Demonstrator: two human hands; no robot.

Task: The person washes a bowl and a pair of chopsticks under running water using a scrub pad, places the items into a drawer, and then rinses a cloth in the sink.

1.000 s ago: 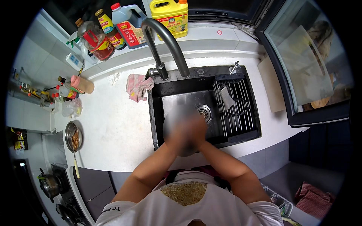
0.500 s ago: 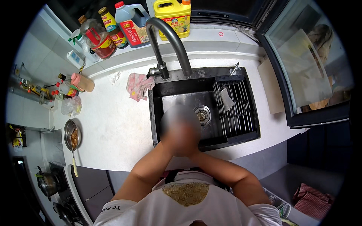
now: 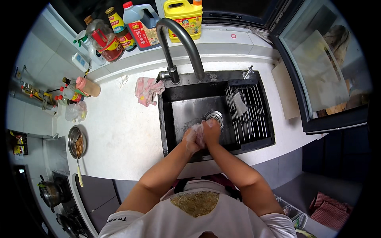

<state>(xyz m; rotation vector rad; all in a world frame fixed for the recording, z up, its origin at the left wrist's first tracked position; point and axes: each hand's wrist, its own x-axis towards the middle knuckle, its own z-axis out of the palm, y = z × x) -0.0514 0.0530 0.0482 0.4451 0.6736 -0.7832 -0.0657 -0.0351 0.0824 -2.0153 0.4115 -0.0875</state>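
Observation:
Over the black sink (image 3: 162,131), my left hand (image 3: 193,139) and my right hand (image 3: 211,133) are pressed together. White soap lather coats my left hand and the place where the two meet. My right hand curls against the left one's fingers, both closed; whether anything lies between the palms is hidden. Just beyond them is the round metal drain (image 3: 214,115). Above the basin's back edge arches a dark grey faucet (image 3: 180,33), with no water seen running from it.
A roll-up rack (image 3: 250,115) covers the sink's right side, with a pale piece of cloth (image 3: 239,104) on it. A pink rag (image 3: 149,91) lies left of the faucet. Jugs and bottles (image 3: 141,29) line the sill. A metal bowl of food (image 3: 76,142) stands left; an open window (image 3: 337,67) juts in right.
Both hands have shifted a little to the right and away from me, toward the drain. A blur hid them before; now lather shows on them.

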